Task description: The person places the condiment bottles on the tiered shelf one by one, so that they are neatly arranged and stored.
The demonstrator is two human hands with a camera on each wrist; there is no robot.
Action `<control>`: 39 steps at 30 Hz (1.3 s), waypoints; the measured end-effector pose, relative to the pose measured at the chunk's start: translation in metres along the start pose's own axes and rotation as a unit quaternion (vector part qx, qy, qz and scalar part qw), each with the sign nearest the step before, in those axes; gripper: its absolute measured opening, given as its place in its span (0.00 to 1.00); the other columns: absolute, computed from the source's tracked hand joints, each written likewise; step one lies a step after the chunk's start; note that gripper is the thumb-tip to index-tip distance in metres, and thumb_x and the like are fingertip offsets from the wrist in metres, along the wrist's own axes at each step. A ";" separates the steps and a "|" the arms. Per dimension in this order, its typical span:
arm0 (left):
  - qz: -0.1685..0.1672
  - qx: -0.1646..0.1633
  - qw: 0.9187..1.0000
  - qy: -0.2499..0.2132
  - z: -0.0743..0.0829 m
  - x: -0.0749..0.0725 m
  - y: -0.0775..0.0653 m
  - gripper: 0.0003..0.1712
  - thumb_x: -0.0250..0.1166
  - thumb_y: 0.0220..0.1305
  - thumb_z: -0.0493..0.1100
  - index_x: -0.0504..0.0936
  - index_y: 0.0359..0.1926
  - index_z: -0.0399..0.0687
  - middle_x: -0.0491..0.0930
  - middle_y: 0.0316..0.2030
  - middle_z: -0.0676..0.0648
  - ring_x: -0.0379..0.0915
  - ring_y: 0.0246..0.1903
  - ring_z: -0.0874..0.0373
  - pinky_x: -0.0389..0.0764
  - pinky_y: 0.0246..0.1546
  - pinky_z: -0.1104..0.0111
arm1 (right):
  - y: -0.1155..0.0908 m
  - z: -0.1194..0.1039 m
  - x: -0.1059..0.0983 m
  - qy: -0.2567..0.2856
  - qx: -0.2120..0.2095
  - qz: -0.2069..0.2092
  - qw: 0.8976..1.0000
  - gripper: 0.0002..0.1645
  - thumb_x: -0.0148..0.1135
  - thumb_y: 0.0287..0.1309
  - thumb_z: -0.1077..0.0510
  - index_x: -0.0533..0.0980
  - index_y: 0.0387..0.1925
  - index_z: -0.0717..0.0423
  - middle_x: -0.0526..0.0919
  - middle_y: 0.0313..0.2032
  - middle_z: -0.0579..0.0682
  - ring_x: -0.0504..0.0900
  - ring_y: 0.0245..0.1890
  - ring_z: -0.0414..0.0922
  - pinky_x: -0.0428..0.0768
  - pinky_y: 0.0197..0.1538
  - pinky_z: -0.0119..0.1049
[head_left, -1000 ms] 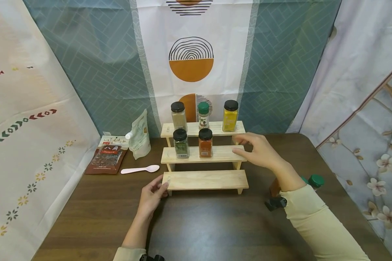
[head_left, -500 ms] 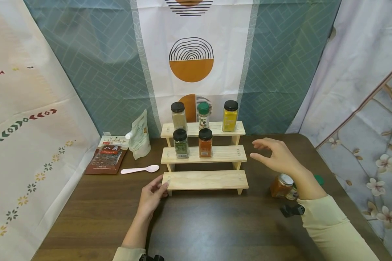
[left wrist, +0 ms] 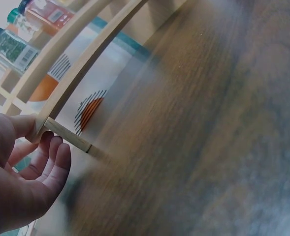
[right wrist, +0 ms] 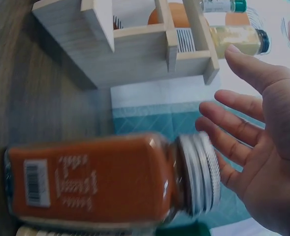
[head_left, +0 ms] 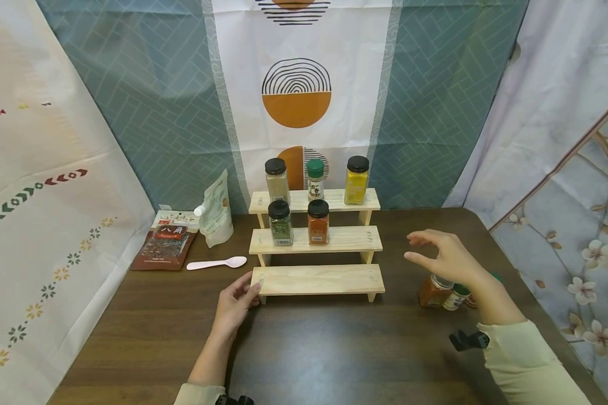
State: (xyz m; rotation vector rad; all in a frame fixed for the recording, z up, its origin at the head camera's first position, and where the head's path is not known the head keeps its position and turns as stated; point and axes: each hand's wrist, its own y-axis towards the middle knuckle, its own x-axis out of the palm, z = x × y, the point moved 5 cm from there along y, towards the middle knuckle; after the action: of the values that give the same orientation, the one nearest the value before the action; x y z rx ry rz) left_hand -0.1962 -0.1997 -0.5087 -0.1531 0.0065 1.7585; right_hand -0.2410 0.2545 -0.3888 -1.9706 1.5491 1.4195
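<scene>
A three-step wooden spice rack [head_left: 324, 279] stands on the table. My left hand [head_left: 235, 302] holds the left end of its lowest step, with the thumb on top and the fingers curled underneath, as the left wrist view also shows. My right hand [head_left: 453, 260] hovers to the right of the rack, holding nothing, its thumb and fingers apart. Just below that hand is a jar of orange-brown powder [right wrist: 95, 182] with a silver lid. A small green-capped spice bottle [head_left: 455, 298] is beside the jar, and another behind it is partly hidden by my wrist.
Black-lidded jars of green flakes [head_left: 281, 225] and red powder [head_left: 318, 224] stand on the middle step. The top step bears a beige jar [head_left: 277, 181], a green-capped bottle [head_left: 316, 181] and a yellow jar [head_left: 356, 183]. At left are a brown packet [head_left: 165, 244], a spouted pouch [head_left: 216, 216] and a pink spoon [head_left: 217, 263].
My right hand has moved away from the middle step's right end, rightward and toward me, uncovering the silver-lidded jar. The left hand stays at the rack.
</scene>
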 end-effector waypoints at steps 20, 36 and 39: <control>-0.001 -0.003 1.000 -0.004 -0.002 -0.001 0.001 0.25 0.66 0.69 0.34 0.76 0.65 0.34 0.82 0.34 0.42 0.80 0.30 0.56 0.85 0.34 0.70 | -0.044 0.020 -0.006 -0.034 0.017 -0.060 0.997 0.32 0.80 0.50 0.49 0.80 0.52 0.64 0.86 0.44 0.54 0.84 0.43 0.51 0.83 0.46 0.51; -0.007 -0.001 1.000 -0.012 0.000 0.000 -0.001 0.27 0.66 0.69 0.34 0.73 0.67 0.32 0.83 0.35 0.42 0.80 0.31 0.56 0.85 0.34 0.70 | -0.060 0.033 -0.011 -0.052 -0.029 -0.056 0.997 0.31 0.85 0.39 0.49 0.83 0.45 0.56 0.85 0.38 0.41 0.78 0.35 0.32 0.80 0.34 0.35; -0.008 0.000 1.000 -0.013 0.000 0.000 -0.001 0.27 0.67 0.69 0.34 0.73 0.67 0.32 0.82 0.35 0.41 0.80 0.31 0.56 0.85 0.34 0.70 | -0.060 0.032 -0.009 -0.049 -0.054 -0.038 0.997 0.29 0.86 0.38 0.51 0.84 0.44 0.56 0.85 0.37 0.40 0.78 0.34 0.32 0.80 0.33 0.35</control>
State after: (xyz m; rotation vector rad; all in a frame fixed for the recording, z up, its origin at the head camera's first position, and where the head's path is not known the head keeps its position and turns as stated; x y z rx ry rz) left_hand -0.1958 -0.1991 -0.5083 -0.1310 -0.0131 1.7447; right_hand -0.2064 0.3061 -0.4178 -1.9643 1.3674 1.5746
